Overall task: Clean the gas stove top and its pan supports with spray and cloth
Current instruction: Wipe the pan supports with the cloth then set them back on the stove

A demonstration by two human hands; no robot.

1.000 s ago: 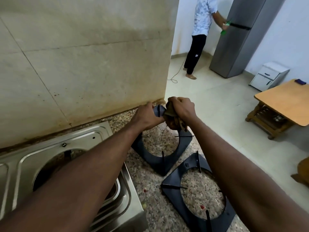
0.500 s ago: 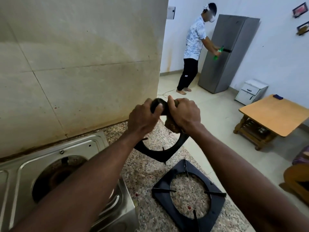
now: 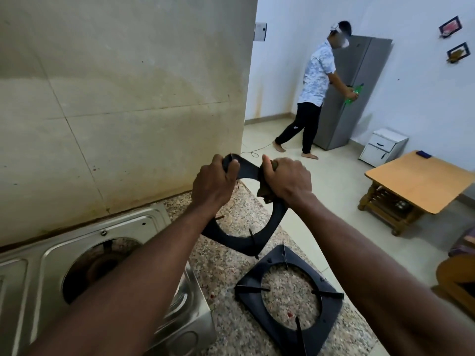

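A black pan support (image 3: pixel 246 170) is lifted and tilted above the granite counter (image 3: pixel 226 268). My left hand (image 3: pixel 212 185) grips its upper left corner. My right hand (image 3: pixel 288 182) presses a brown cloth (image 3: pixel 266 194) around its right side. A second black pan support (image 3: pixel 289 299) lies flat on the counter below. The steel gas stove top (image 3: pixel 77 242) sits at the left, its burner opening partly hidden by my left forearm. No spray bottle is in view.
A stained tiled wall (image 3: pixel 115 111) stands behind the stove. The counter's edge drops to the floor on the right. A wooden table (image 3: pixel 421 181), a small white cabinet (image 3: pixel 383 147) and a grey fridge (image 3: pixel 359 98) stand beyond, with a person (image 3: pixel 313 93) at the fridge.
The pan support has been lifted off the counter and tilted up. My hands have moved apart along its top edge. The view has risen, and the far person has stepped wider.
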